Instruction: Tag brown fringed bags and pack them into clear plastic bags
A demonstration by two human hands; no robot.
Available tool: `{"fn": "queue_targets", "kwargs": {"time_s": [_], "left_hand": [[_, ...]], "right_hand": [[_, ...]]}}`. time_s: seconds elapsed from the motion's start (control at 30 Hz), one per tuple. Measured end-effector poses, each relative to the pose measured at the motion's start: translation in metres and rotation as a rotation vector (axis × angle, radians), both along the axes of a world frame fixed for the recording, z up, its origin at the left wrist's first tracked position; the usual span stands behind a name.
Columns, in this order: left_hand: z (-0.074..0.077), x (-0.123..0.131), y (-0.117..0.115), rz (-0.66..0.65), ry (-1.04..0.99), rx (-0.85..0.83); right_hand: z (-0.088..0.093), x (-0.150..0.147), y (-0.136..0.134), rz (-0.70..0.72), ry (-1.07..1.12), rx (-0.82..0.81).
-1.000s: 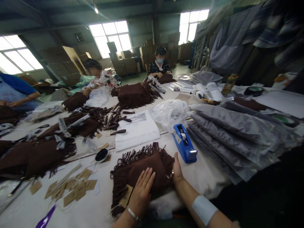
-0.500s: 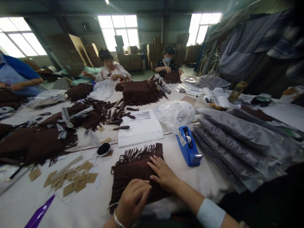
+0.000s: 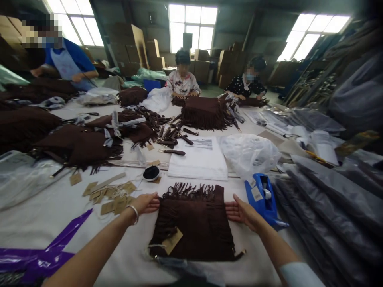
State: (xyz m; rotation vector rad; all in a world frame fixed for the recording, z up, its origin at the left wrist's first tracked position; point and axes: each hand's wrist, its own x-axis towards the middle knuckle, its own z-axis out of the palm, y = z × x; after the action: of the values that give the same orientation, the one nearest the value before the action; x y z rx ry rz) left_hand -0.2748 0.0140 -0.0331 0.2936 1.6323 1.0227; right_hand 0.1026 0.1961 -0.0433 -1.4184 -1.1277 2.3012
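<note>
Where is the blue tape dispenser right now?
In the head view, the blue tape dispenser sits right of the fringed brown bag, next to the right hand.

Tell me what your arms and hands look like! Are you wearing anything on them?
Both hands are bare, with no gloves on the fingers. My left hand has a shiny silver bangle around the wrist, and that forearm is bare. My right hand has nothing on its wrist, but a pale, smooth sleeve covers the arm nearer the elbow.
</note>
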Motion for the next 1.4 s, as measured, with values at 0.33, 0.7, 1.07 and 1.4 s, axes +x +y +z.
{"fn": "queue_targets", "kwargs": {"time_s": [0.33,0.7,1.07,1.4], "left_hand": [[-0.001,0.006,0.079,-0.417,-0.489,0.03],[0.009,0.045,0.089,-0.764,-0.04,0.459],[0.008,0.084,-0.029,-1.081,0.711,0.76],[0.022,0.063,-0.016,-0.23,0.703,0.336]], "right_hand": [[0.006,-0.077,0.03,0.412,0.305,-0.348],[0.037,-0.097,0.023,0.681,0.279,0.353],[0.041,-0.026,-0.079,0.807,0.301,1.043],[0.027,-0.117,-0.044,0.576,-0.252,1.241]]}}
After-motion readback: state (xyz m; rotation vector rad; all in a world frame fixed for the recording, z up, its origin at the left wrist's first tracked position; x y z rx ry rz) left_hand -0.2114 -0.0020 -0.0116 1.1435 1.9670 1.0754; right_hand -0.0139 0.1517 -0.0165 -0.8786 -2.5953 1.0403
